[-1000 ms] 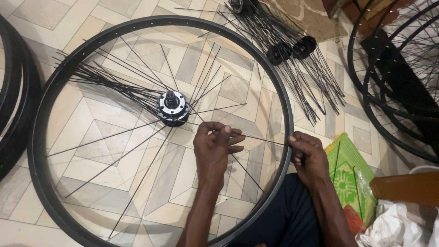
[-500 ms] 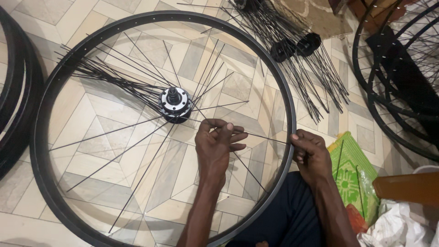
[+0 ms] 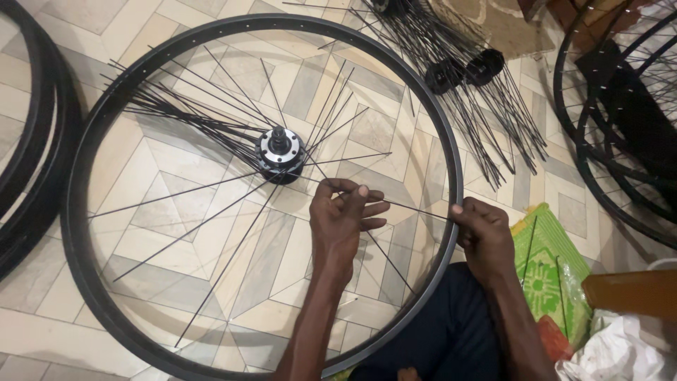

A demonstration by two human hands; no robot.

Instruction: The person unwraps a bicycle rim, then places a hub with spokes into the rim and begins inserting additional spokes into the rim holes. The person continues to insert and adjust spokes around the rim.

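- Pinching one thin spoke (image 3: 405, 205), the left hand (image 3: 342, 222) hovers inside the black rim (image 3: 77, 233).
- Right hand (image 3: 485, 236) grip is pressed together on the spoke's end at the rim.
- Hub (image 3: 280, 154) lies centred on the tiled floor (image 3: 176, 212).

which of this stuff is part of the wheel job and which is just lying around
In use: rim, hub, spoke held between left hand and right hand.
Lying about: spare hubs with spokes, other wheels, green bag.

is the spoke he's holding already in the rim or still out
Cannot tell. The spoke runs from the left hand to the rim, but the right hand covers its end.
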